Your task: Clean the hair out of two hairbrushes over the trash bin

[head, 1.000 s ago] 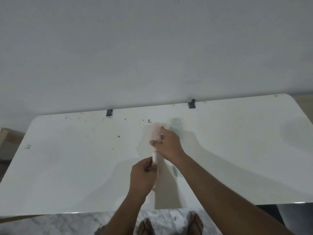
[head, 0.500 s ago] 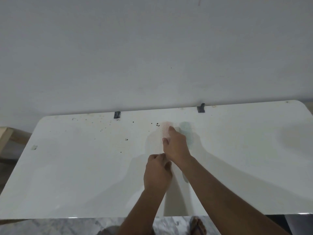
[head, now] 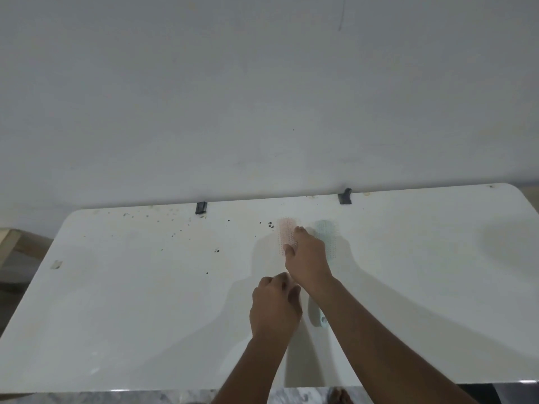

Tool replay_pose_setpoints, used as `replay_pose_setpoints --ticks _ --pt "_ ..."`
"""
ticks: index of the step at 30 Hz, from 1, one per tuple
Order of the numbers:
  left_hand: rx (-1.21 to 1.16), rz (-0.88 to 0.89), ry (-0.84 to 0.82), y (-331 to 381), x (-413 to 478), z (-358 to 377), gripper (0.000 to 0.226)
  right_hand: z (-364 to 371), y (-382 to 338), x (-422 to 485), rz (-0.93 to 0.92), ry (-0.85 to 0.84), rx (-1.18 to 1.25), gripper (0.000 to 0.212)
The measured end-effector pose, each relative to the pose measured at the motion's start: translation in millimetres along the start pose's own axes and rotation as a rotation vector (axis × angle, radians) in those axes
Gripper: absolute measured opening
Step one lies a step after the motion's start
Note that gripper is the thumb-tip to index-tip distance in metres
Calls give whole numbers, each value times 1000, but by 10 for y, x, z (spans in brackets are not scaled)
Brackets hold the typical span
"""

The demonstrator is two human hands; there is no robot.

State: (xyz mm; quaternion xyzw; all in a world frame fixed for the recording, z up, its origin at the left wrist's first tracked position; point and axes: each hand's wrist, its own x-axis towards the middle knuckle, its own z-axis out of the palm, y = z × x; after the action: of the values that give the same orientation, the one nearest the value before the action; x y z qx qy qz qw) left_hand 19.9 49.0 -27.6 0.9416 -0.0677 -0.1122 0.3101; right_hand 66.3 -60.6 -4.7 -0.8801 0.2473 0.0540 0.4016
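Two brushes side by side on the white table point(head: 116, 301): pink hairbrush point(head: 285, 233) on the left, teal hairbrush point(head: 328, 233) just beside it, teal handle end poking out below the right forearm. Right hand point(head: 307, 258) over the pink bristles, fingers curled and pinching at the pad, apparently plucking hair; whether any strand is caught, impossible to tell. Left hand point(head: 275, 307) loosely curled near where the pink handle should lie, handle itself hidden, grip not visible.

Best approach, probably: pin the handle firmly, rake from bristle roots upward, lift hair in one mat.

No trash bin in sight, a real snag for a job meant to be done over it. Dark specks point(head: 215, 251) scattered across the table, two black clips point(head: 201, 207) at the far edge, bare wall behind, a foot point(head: 339, 396) below.
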Motion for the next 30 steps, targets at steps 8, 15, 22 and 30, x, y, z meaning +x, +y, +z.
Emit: replay_pose_setpoints --ticks 8,15,22,30 --pt "-44 3 -1 -11 13 -12 31 -21 -7 -30 6 -8 21 55" --pt "-37 -1 -24 -11 -4 -30 27 -30 -16 -97 -11 -1 10 50" --pt "-33 17 -26 -11 -45 -13 26 -37 26 -173 -5 14 10 40" --pt "-4 6 -31 12 -52 -20 22 -36 14 -228 -10 7 13 55"
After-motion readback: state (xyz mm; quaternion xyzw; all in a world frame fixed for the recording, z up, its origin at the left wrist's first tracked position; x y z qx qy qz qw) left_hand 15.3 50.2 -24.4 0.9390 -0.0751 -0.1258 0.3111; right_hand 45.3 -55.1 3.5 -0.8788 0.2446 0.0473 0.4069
